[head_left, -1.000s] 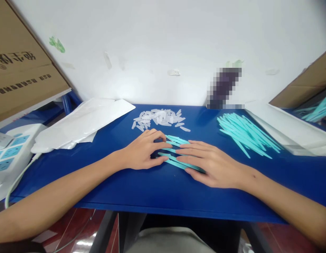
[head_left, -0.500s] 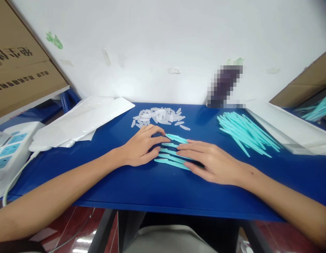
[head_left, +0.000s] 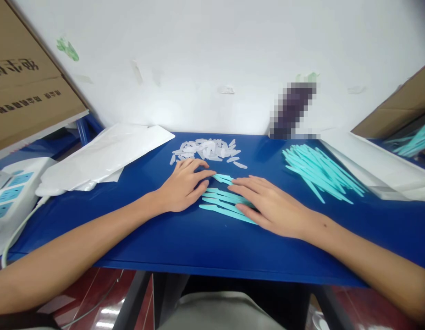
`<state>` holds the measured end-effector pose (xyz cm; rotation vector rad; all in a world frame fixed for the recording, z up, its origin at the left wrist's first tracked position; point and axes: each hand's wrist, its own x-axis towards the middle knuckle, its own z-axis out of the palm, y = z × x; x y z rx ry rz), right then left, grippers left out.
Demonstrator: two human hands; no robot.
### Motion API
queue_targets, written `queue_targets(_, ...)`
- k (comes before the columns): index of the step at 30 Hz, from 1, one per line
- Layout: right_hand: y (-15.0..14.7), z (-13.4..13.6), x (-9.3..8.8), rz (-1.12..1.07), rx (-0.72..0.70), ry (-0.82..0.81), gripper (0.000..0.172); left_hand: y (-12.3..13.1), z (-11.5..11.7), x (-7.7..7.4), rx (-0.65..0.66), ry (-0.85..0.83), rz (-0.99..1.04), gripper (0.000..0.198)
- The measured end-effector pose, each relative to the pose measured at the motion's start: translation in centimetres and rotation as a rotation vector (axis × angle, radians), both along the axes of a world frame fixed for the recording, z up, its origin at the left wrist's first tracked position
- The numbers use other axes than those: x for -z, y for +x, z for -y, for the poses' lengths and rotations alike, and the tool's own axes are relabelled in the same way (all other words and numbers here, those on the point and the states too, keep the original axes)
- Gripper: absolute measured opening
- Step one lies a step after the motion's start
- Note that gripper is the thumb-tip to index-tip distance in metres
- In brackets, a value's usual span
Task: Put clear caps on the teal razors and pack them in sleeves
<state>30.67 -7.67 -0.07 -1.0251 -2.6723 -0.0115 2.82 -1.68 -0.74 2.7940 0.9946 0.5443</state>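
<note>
Several thin turquoise plastic sticks (head_left: 221,201) lie side by side on the blue table (head_left: 184,238), near its middle. My right hand (head_left: 267,205) lies flat on their right ends, fingers stretched out and pressing them down. My left hand (head_left: 184,183) rests at their left ends, fingers loosely spread, with the fingertips touching the tips of the sticks. Neither hand grips anything.
A heap of small clear plastic caps (head_left: 207,150) lies behind my left hand. A bigger pile of turquoise sticks (head_left: 317,170) lies at the right. White plastic bags (head_left: 102,156) lie at the left, a white power strip (head_left: 9,197) beyond them. Cardboard boxes (head_left: 23,87) flank both sides.
Both hands shifted slightly to the left and toward the back of the table. The sticks under them have been drawn closer together, and their left ends now show more.
</note>
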Motion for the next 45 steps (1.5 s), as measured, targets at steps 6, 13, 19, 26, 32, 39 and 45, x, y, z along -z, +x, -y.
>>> queue_targets(6, 0.4, -0.1, -0.6, -0.022, -0.025, -0.066, 0.044, -0.1, 0.0, -0.1, 0.025, -0.042, -0.012, 0.045)
queue_targets(13, 0.9, -0.6, -0.8, -0.078, -0.020, -0.121, 0.043, 0.1, 0.1, -0.7, 0.160, -0.070, -0.022, 0.042)
queue_targets(19, 0.9, -0.5, -0.9, -0.077, -0.069, -0.105, 0.040, 0.0, 0.1, -0.9, 0.169, -0.078, -0.053, 0.044)
queue_targets(26, 1.0, -0.6, -1.1, -0.045, -0.126, -0.116, 0.039, -0.2, 0.1, -0.9, 0.183, -0.087, -0.067, 0.046)
queue_targets(32, 1.0, -0.7, -1.0, -0.037, -0.127, -0.131, 0.040, -0.2, 0.0, -0.9, 0.194, -0.103, -0.074, 0.048)
queue_targets(39, 1.1, -0.8, -0.9, -0.064, -0.123, -0.102, 0.039, -0.3, 0.0, -0.6, 0.182, -0.128, 0.003, 0.049)
queue_targets(45, 1.2, -0.8, -1.1, -0.100, -0.118, -0.122, 0.038, -0.3, 0.0, -0.6, 0.183, -0.153, 0.021, 0.050)
